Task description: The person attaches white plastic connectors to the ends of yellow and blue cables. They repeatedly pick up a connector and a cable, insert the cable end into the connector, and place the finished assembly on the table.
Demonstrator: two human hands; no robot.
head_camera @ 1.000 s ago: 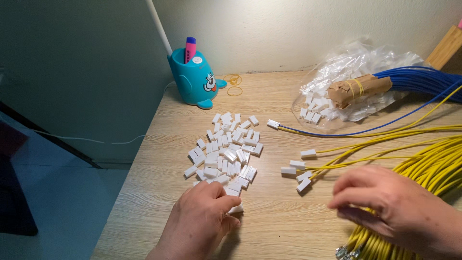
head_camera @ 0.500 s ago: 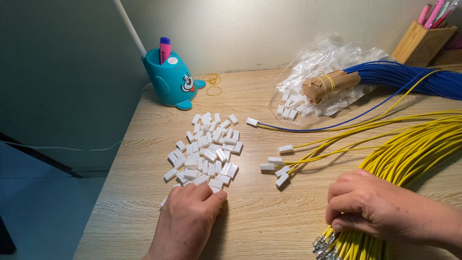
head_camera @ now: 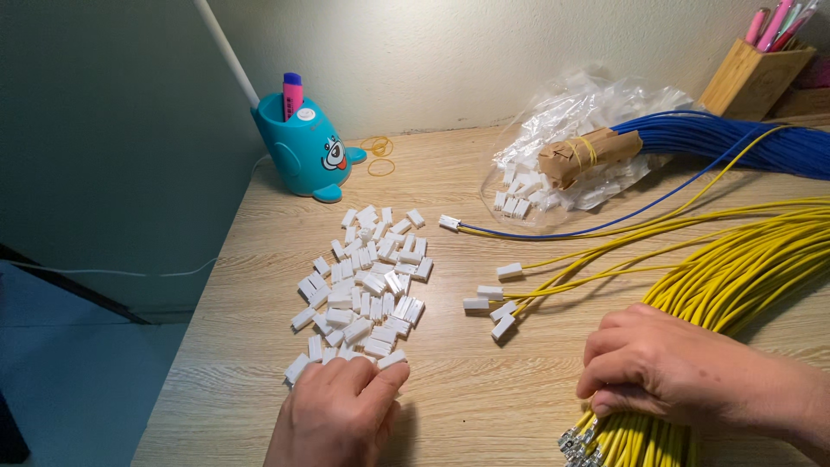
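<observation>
Left hand (head_camera: pixel 339 408): fingers curled, tips on near edge of white connector pile (head_camera: pixel 367 290) mid-counter (head_camera: pixel 450 406) | Right hand (head_camera: pixel 670 370): closed over yellow wire bundle (head_camera: pixel 735 268), near its terminal ends | Hidden: both palms; whether left hand pinches a connector, cannot tell.

Pale wooden desk (head_camera: pixel 259 259) with lengthwise grain, bearing everything; heap of small white plastic connectors (head_camera: pixel 367 290) just beyond the left hand's (head_camera: pixel 337 419) fingertips, nearest pieces touching them; bundle of yellow wires (head_camera: pixel 735 277) running out from under the right hand (head_camera: pixel 683 372), metal ends just below it; four wired connectors (head_camera: pixel 493 303) between the two hands; farther off, a clear bag of connectors (head_camera: pixel 562 164), blue wire bundle (head_camera: pixel 735 143), teal whale-shaped pen holder (head_camera: pixel 304 149), two rubber bands (head_camera: pixel 379 156), wooden pen box (head_camera: pixel 752 82).
</observation>
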